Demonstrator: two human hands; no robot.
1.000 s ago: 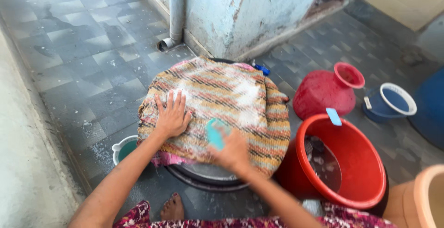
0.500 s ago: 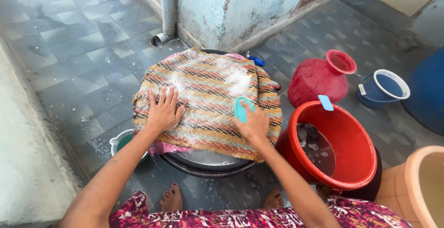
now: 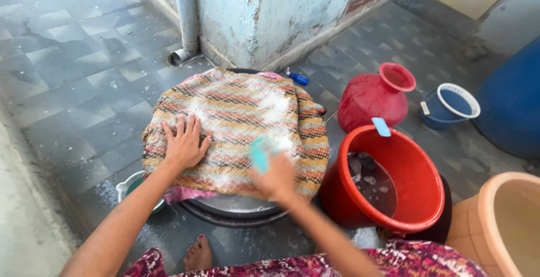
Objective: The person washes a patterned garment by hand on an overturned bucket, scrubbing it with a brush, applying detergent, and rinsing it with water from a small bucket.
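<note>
A striped orange, yellow and dark woven cloth (image 3: 242,114), white with soap suds, lies draped over a round metal basin (image 3: 236,209). My left hand (image 3: 183,142) presses flat on the cloth's left side, fingers spread. My right hand (image 3: 275,178), blurred by motion, grips a teal scrub brush (image 3: 259,154) against the cloth's near right part. A pink cloth edge (image 3: 180,192) pokes out under the striped one.
A red bucket (image 3: 419,209) with dark water and a blue clip stands to the right. Behind it stand a red pot (image 3: 371,100), a small blue bucket (image 3: 450,105) and a blue drum (image 3: 514,102). An orange tub (image 3: 500,226) is at the right edge, a white mug (image 3: 128,187) left of the basin, a drainpipe (image 3: 184,12) by the wall.
My right hand slid the brush up the cloth, then back toward me and leftward. The left hand stayed pressed in place. The view shifted slightly.
</note>
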